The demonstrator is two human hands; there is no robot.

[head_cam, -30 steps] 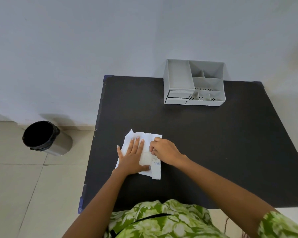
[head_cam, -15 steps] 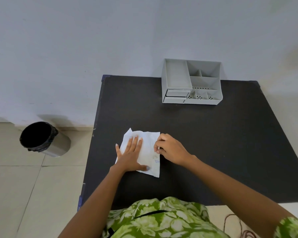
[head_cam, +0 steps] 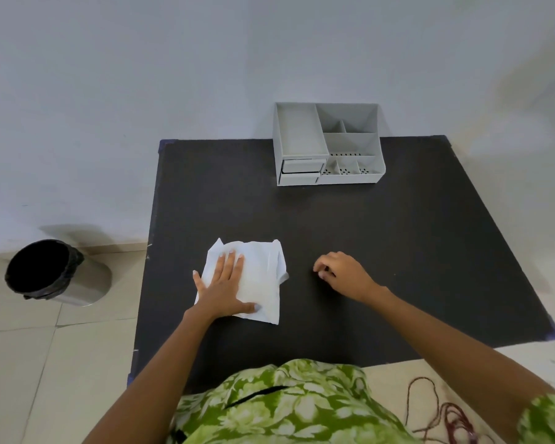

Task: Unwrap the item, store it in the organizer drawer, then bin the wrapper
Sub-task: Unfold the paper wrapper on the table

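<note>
While the white wrapper (head_cam: 257, 277) lies flat on the black table (head_cam: 398, 251) at the middle left of the frame, the left hand (head_cam: 223, 288) presses down on it with open, spread fingers. To the right, well apart from the paper, the right hand (head_cam: 345, 274) hovers over the table with its fingers curled in. It may be pinching something tiny, but that is too small to tell. The item itself cannot be seen; it may be under the paper or in the curled fingers.

What could go wrong? If the item is small and the paper gets lifted fast, it could roll off the table and onto the floor. The drawers look shut, so one hand must pull a drawer out first. The bin (head_cam: 50, 270) stands on the floor at the far left, away from the table, so a light wrapper tossed from there could miss it.

Counting left to right: one bin, one wrapper, two hands, one grey organizer (head_cam: 329, 144) at the top middle with two small drawers (head_cam: 302, 172) stacked in its front left corner.
</note>
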